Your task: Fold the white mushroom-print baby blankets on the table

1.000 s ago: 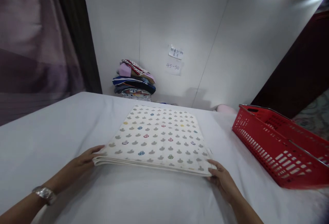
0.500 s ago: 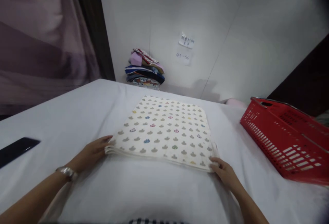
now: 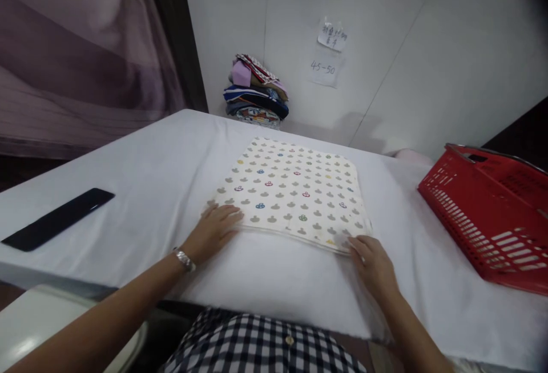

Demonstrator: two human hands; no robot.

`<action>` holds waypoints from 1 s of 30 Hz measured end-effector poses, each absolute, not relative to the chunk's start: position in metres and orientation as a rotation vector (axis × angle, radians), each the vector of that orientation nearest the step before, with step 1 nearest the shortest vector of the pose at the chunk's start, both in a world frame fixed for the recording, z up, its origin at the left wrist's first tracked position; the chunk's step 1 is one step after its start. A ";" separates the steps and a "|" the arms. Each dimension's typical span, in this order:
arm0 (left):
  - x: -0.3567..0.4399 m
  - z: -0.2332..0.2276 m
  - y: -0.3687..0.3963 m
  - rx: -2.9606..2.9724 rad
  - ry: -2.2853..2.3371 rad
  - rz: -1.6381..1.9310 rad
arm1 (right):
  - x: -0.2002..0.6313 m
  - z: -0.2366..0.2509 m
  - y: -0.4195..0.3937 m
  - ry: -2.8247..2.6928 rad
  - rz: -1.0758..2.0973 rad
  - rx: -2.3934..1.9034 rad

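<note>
1. The patterned folded cloth (image 3: pixel 295 190) lies flat in several layers on the white-covered table (image 3: pixel 149 179), straight ahead of the person, with its near edge facing them.
2. The left hand (image 3: pixel 214 230) lies palm down at the cloth's 7 o'clock corner. Its fingers are released and spread, resting on the top layer and gripping nothing.
3. The right hand (image 3: pixel 372 262) meets the 5 o'clock corner with its fingertips touching the edge of the stack. I cannot tell whether they pinch the layers or only rest against them.
4. Judging by this, the step in hand is squaring and flattening the folded stack at its two near corners.
5. A further fold or a lift would call for both hands to get under or around all the layers together, so the edges stay matched. The left hand would first have to change from pressing to grasping.
6. A red basket (image 3: pixel 492 224) stands at 3 o'clock, well apart from the cloth.
7. A pile of folded clothes (image 3: pixel 257 93) sits at 11 o'clock against the wall.
8. A flat black phone (image 3: pixel 57 219) lies at 9 o'clock near the table's edge.
</note>
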State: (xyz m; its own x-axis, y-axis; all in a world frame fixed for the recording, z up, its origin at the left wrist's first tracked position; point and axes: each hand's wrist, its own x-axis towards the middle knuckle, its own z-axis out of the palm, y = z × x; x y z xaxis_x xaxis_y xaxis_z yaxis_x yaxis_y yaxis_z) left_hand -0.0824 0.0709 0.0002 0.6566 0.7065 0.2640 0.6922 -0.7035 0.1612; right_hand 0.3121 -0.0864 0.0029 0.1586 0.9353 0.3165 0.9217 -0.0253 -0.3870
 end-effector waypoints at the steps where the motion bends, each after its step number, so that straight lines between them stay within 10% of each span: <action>1: -0.070 0.001 0.069 2.810 1.122 0.494 | 0.303 0.003 -0.080 -1.826 0.050 -1.865; 30: 0.020 -0.013 0.071 2.843 0.784 0.471 | 0.230 -0.021 -0.017 -2.134 -0.028 -1.632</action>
